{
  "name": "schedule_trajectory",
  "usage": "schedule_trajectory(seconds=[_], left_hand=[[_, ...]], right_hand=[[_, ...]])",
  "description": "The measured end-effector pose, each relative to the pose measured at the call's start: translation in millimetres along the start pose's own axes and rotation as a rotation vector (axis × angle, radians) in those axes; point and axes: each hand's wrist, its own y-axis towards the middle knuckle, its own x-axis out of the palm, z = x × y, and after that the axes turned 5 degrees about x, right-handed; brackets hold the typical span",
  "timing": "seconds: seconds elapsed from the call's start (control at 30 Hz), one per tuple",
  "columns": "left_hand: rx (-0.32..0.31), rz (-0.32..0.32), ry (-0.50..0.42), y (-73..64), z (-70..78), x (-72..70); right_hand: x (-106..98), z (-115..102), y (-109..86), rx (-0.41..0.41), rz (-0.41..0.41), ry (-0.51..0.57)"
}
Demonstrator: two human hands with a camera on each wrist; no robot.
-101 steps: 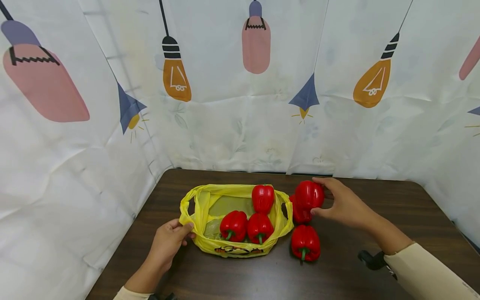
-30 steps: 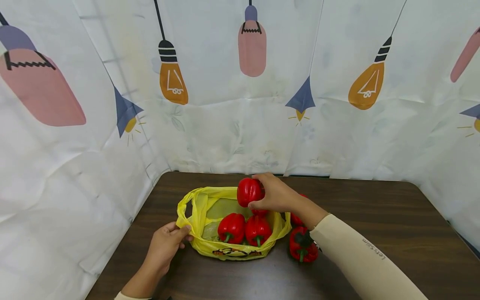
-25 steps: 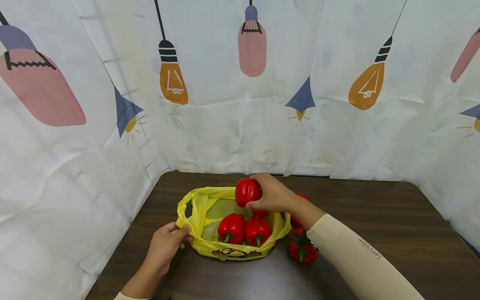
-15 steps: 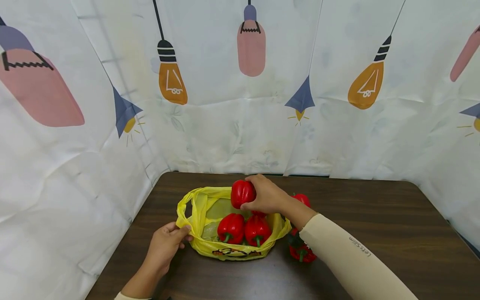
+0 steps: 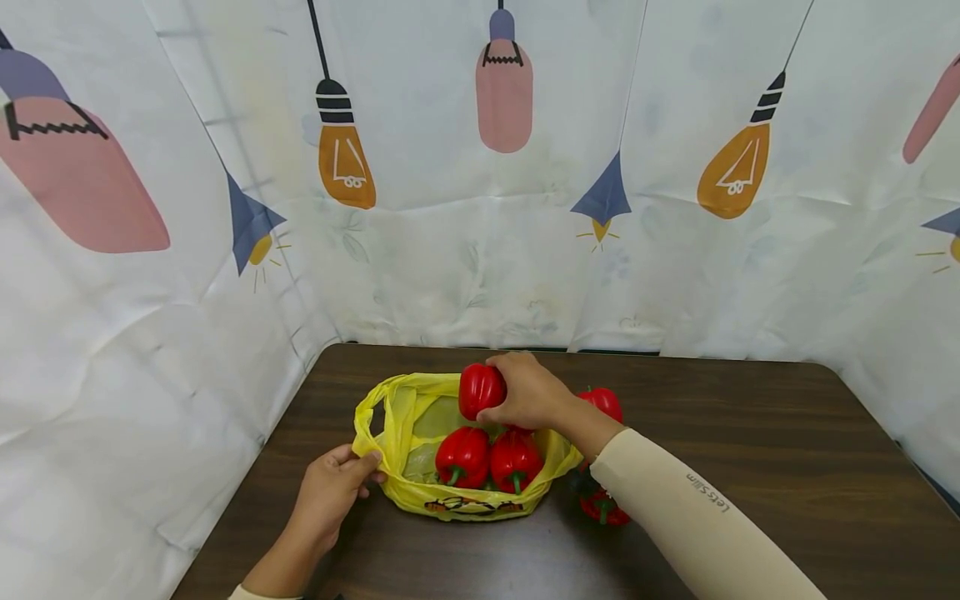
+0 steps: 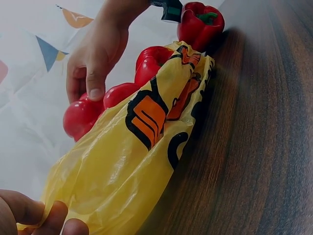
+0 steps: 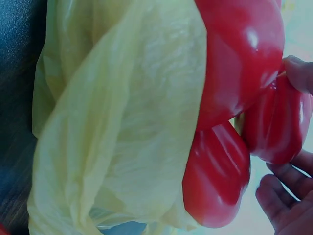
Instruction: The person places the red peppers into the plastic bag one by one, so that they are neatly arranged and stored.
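Observation:
A yellow plastic bag [image 5: 405,492] lies open in the head view, its left edge pinched by my left hand [image 5: 330,492]. In the left wrist view, left fingertips [image 6: 57,215] fold over the bag's plastic. My right hand [image 5: 532,392] grips a red bell pepper [image 5: 482,392] above the far side of the bag's mouth. Two red bell peppers show plainly in the bag, a left one [image 5: 462,457] and a right one [image 5: 516,461]; a third behind them is mostly hidden by my right hand. The right wrist view shows the held pepper [image 7: 276,120] between thumb and fingers.
Right of the bag, a bell pepper [image 5: 602,403] sits behind my right forearm, and another [image 5: 604,507] is partly covered by the sleeve. All stand on a dark wooden table [image 5: 750,433]. A white printed curtain [image 5: 480,275] hangs behind and at the left.
My right hand picked up the pepper from right of the bag and carried it left over the opening; lately it drifts slightly further left and lower. My left hand keeps its hold on the bag.

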Motion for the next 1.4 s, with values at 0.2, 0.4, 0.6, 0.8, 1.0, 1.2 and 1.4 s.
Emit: schedule_trajectory(seconds=[0.2,0.4,0.6,0.8,1.0,1.2,1.4], left_hand=[[-0.001,-0.002,0.000,0.5,-0.4,0.2],[-0.002,-0.001,0.000,0.4,-0.2,0.4],[0.001,0.002,-0.002,-0.1,-0.5,0.8],[0.001,0.009,-0.002,-1.0,0.1,0.9],[0.004,0.004,-0.009,-0.2,0.1,1.4],[0.006,0.004,-0.008,0.1,0.3,2.0],[0.012,0.001,0.003,-0.1,-0.1,2.3]], right_hand=[[4,2,0.8,-0.023,0.020,-0.066],[9,4,1.7,-0.026,0.009,-0.118],[11,6,-0.3,-0.020,0.001,-0.166],[9,8,-1.9,-0.051,0.008,-0.188],[1,9,-6.0,-0.046,-0.004,-0.153],[-6,12,-12.0,-0.031,-0.014,-0.153],[-12,14,-22.9,-0.054,-0.036,-0.151]])
